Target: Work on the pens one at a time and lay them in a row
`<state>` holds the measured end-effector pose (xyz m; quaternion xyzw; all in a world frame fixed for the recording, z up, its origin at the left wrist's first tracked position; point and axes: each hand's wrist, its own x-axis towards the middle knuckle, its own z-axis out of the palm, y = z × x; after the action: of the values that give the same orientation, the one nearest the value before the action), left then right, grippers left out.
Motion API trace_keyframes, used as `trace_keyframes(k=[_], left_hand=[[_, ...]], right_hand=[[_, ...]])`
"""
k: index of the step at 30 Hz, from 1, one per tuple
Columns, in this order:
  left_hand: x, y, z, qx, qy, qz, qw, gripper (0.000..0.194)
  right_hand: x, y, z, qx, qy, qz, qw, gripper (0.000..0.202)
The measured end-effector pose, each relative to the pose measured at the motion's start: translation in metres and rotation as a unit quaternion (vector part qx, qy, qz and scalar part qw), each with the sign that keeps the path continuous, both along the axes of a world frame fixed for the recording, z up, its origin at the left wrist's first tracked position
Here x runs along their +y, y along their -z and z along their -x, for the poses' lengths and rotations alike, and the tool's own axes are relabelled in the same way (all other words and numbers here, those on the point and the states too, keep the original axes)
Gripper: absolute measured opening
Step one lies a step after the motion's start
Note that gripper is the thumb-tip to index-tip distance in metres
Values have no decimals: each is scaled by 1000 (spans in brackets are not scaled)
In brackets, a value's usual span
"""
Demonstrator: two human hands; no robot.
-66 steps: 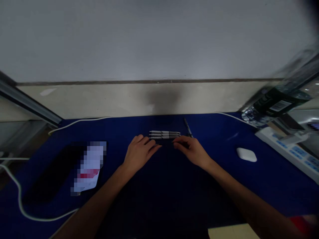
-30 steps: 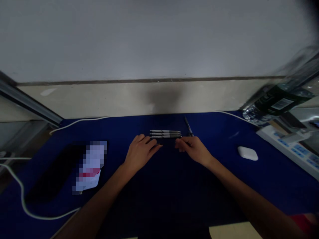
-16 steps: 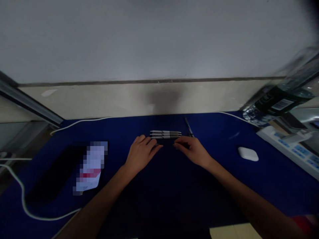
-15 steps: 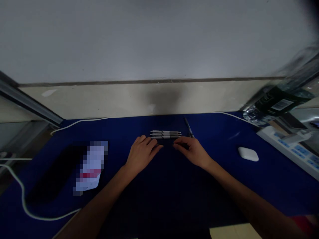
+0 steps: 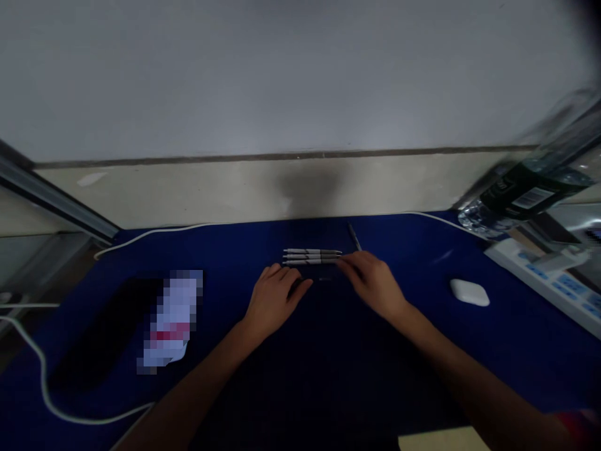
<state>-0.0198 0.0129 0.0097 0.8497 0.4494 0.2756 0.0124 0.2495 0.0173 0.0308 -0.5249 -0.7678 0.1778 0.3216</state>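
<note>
Three white-and-grey pens (image 5: 310, 257) lie side by side on the blue tabletop, their grey ends toward the right. My left hand (image 5: 275, 300) rests just below their left ends, fingers curled and thumb close by. A dark bit shows between its thumb and forefinger, too dim to name. My right hand (image 5: 375, 285) has its fingertips pinched at the right tip of the nearest pen. Between the hands lies a small clear piece (image 5: 325, 279). Behind my right hand a dark pen (image 5: 354, 236) lies aslant, its near end partly covered by the hand.
A phone (image 5: 171, 319), blurred by pixels, lies at the left beside a dark shadow. White cables (image 5: 44, 369) run along the left and back edges. On the right are a white earbud case (image 5: 469, 292), a power strip (image 5: 544, 275) and a bottle (image 5: 521, 194). A wall (image 5: 211, 188) stands behind.
My right hand has shifted a little right and up to the pens' tips. A small clear piece now shows on the table between my hands. My left hand has barely moved.
</note>
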Motion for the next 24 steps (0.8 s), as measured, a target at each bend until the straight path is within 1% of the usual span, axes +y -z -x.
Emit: trace_keyframes(k=[1,3,5,7,10,13,15,18,20,22,24], left_hand=[[0,0,0,-1,-5,-6,1000,46],[-1,-1,-1,4,-10,-22,1000,48],[-2,-1,-1,13,-6,-38,999,47],[-2,-1,-2,23,2,-48,999,47],[-3,0,-3,29,5,-55,998,46],[-3,1,-3,32,8,-56,998,46],[-2,1,-3,28,6,-60,998,47],[-2,-1,-3,14,-6,-62,998,47],[-2,-2,-2,13,-17,-57,998,48],[-1,-3,-1,16,-30,-58,998,48],[0,-3,1,18,-46,-67,996,48]], right_hand=[[4,1,-6,-31,36,-20,999,29],[11,3,-18,-105,97,-28,989,28],[15,4,-26,-161,129,-12,978,27],[15,5,-29,-189,134,12,973,27],[9,3,-23,-203,121,31,971,26],[3,4,-14,-218,110,26,969,28],[1,5,-10,-219,117,11,969,26],[0,4,-7,-173,150,-32,973,20],[1,1,-7,-93,147,-45,984,19],[1,-5,-6,20,101,-19,995,20],[1,-9,-4,126,48,24,991,25]])
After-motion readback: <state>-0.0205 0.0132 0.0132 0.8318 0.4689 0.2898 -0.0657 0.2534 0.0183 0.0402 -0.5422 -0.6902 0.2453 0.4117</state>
